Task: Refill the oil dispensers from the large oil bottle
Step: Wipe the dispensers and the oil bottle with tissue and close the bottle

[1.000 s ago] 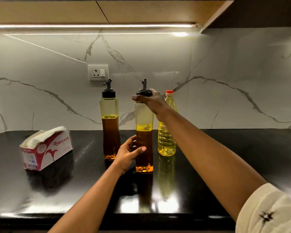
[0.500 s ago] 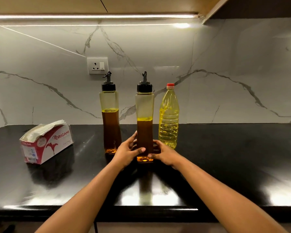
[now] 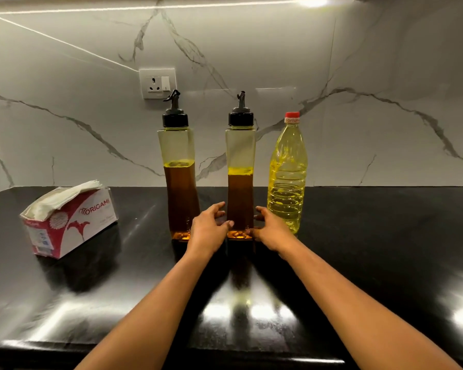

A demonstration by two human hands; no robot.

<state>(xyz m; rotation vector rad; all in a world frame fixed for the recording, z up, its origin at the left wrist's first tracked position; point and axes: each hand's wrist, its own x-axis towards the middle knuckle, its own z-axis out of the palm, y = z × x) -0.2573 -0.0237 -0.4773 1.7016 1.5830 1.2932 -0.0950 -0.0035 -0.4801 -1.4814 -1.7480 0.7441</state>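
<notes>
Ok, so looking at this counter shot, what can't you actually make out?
Head view:
- Far fingers of the left hand and right hand: hidden behind the dispenser between them, so their grip is unclear.
- Oil bottle lower left: covered by the right hand.
- Tissue box small print: too small.
- Counter front: cut by the bottom edge.

The back of the scene is filled by a white marble-look wall (image 3: 64, 124), which is crossed by grey veins and divided by a thin vertical seam right of the middle. A white socket plate (image 3: 157, 83) with a switch is set into it left of centre. A strip of warm light (image 3: 171, 7) is seen along the top edge, and below, the wall is met in a straight line by a glossy black countertop (image 3: 385, 236), on which bright patches of light are mirrored near the front edge.
</notes>
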